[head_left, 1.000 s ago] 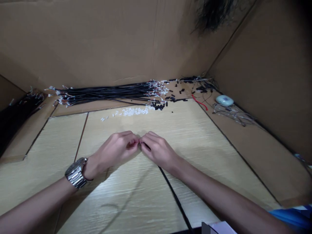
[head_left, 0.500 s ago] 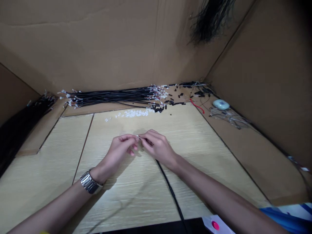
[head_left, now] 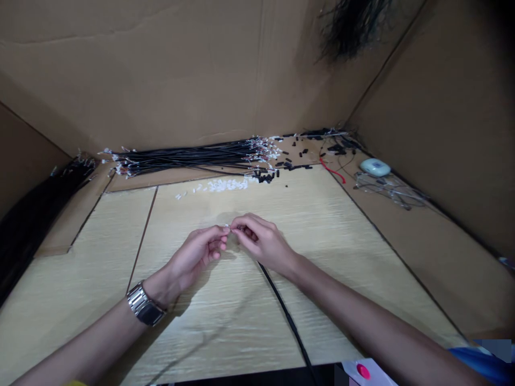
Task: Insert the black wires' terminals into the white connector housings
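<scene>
Over the middle of the table, my left hand (head_left: pixel 201 249) pinches a small white connector (head_left: pixel 227 225) between thumb and forefinger. A watch with a metal band (head_left: pixel 145 304) is on that wrist. My right hand (head_left: pixel 263 241) meets it fingertip to fingertip, closed on the end of a black cable (head_left: pixel 281 305). The cable runs from under the right palm down to the front edge of the table. Thin wires at its end are mostly hidden by the fingers, and I cannot tell whether they sit inside the connector.
Behind the hands lie loose white connectors (head_left: pixel 227 185) and small black pieces (head_left: pixel 265 177). A bundle of black cables (head_left: pixel 189 156) rests along the cardboard wall (head_left: pixel 161 69). More cables (head_left: pixel 44 198) are at left. A pale blue oval object (head_left: pixel 375 167) and red wire (head_left: pixel 333 171) lie at right.
My left hand has turned a little, with its thumb now lying along the top of the pinch. The fingertips of both hands stay together. The camera view has shifted slightly.
</scene>
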`<action>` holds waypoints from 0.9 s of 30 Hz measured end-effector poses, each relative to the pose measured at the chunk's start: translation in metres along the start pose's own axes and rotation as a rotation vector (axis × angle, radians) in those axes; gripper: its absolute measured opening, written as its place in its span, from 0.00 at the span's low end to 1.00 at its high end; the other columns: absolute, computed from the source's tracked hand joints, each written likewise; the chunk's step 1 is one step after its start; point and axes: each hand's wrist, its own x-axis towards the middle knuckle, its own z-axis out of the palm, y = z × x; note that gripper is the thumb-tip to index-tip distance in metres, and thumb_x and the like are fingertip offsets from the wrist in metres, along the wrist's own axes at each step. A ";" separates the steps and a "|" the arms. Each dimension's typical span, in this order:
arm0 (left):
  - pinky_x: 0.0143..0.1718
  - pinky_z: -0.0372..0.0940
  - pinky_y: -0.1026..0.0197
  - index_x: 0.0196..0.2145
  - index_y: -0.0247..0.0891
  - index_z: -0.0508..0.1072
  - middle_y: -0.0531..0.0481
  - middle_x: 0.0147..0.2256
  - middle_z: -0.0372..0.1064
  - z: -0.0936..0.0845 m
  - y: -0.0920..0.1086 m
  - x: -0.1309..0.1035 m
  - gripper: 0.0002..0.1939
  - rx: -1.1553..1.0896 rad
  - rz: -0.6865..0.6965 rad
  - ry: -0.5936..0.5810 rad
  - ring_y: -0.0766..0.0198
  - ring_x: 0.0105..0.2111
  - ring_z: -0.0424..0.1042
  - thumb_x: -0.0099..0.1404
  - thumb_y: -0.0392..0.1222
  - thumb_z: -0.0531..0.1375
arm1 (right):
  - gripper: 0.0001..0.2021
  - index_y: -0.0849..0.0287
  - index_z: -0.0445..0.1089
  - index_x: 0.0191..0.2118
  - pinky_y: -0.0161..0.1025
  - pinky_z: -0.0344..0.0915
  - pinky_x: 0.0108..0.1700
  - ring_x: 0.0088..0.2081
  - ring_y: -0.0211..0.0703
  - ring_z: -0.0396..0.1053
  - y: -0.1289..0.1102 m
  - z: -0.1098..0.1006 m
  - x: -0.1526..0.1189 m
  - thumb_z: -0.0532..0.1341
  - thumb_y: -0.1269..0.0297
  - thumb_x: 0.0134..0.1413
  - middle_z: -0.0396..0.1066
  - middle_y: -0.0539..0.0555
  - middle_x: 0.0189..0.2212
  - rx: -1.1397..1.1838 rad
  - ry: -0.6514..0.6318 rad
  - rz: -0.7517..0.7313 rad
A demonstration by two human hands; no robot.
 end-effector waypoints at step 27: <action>0.25 0.70 0.69 0.41 0.36 0.74 0.49 0.36 0.70 -0.023 0.002 0.009 0.11 0.366 0.296 -0.143 0.66 0.33 0.69 0.64 0.45 0.64 | 0.05 0.58 0.65 0.40 0.33 0.57 0.32 0.31 0.36 0.62 0.004 -0.006 0.005 0.55 0.63 0.65 0.65 0.49 0.31 0.337 -0.225 0.340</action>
